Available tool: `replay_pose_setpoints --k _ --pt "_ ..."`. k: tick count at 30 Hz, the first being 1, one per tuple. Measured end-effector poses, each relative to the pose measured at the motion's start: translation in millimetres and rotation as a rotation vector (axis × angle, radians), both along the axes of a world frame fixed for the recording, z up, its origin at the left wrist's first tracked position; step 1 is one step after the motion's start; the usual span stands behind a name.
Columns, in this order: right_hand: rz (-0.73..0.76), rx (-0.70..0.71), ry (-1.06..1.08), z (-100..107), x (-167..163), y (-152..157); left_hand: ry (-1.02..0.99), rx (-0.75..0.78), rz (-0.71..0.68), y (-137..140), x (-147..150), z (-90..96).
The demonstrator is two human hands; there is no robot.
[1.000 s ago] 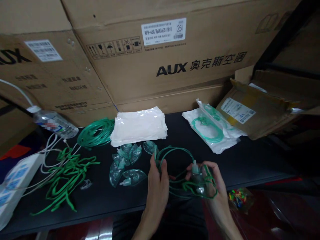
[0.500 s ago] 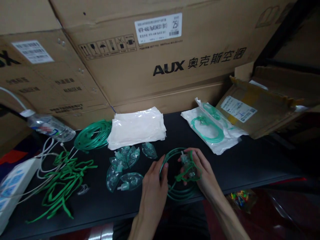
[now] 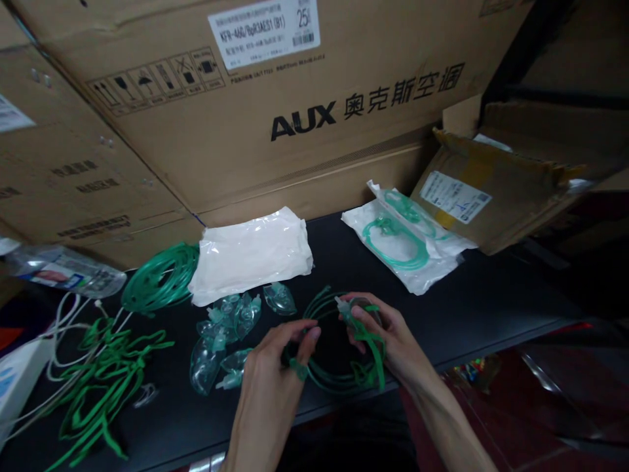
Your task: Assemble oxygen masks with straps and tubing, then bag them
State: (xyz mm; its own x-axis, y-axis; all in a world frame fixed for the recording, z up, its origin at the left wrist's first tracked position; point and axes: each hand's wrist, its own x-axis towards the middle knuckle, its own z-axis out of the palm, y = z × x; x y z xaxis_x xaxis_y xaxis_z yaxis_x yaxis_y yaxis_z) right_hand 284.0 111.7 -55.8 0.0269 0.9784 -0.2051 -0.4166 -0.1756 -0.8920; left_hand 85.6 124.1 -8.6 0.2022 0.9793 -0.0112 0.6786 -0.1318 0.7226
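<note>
My left hand [image 3: 273, 375] is closed round the left side of a coil of green tubing [image 3: 330, 381], thumb and forefinger together. On the coil's right, my right hand [image 3: 393, 337] grips a clear oxygen mask [image 3: 364, 308], its pale connector pointing up and left. A green elastic strap [image 3: 376, 354] hangs from the mask over the fingers and down across the tubing. Several loose clear masks [image 3: 209, 364] lie on the black table just left of my left hand; part of one is hidden behind that hand.
White packets [image 3: 253, 255] lie stacked at the back, beside a larger green tubing coil [image 3: 162, 278]. Sealed packs with tubing [image 3: 398, 246] sit near an open carton [image 3: 455, 180]. Loose green straps [image 3: 105, 387], white cables and a plastic bottle [image 3: 69, 270] are leftward. Large cartons [image 3: 314, 157] stand behind.
My left hand has moved down and left and now pinches the coil's left side. The mask has turned in my right hand, its strap falling lower. The view has shifted right.
</note>
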Motion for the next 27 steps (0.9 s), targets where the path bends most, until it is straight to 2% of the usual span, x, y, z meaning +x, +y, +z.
replay_pose_setpoints --k 3,5,9,11,14,18,21,24,27 --pt "-0.013 -0.027 0.035 0 2 -1 0.065 -0.248 -0.136 4 -5 18.2" --pt "-0.02 -0.051 0.062 1 3 -1 0.056 -0.335 -0.253 7 -12 25.9" --pt "-0.039 -0.087 0.115 3 4 -1 -0.161 -0.52 -0.491 14 -33 28.0" --pt "-0.053 -0.091 0.14 3 4 0 -0.295 -0.589 -0.519 16 -43 22.2" --pt "-0.052 -0.091 0.163 3 5 0 -0.38 -0.591 -0.389 16 -45 9.5" --pt "0.003 -0.089 0.166 2 6 0 -0.329 -0.379 -0.185 11 -27 -3.5" --pt "0.051 -0.082 0.152 2 7 0 -0.331 -0.216 -0.085 7 -12 -10.6" --pt "0.069 -0.076 0.125 2 7 1 -0.321 -0.171 0.009 4 -8 -16.8" --pt "0.077 -0.08 0.09 2 7 0 -0.304 -0.125 0.046 2 -11 -19.3"
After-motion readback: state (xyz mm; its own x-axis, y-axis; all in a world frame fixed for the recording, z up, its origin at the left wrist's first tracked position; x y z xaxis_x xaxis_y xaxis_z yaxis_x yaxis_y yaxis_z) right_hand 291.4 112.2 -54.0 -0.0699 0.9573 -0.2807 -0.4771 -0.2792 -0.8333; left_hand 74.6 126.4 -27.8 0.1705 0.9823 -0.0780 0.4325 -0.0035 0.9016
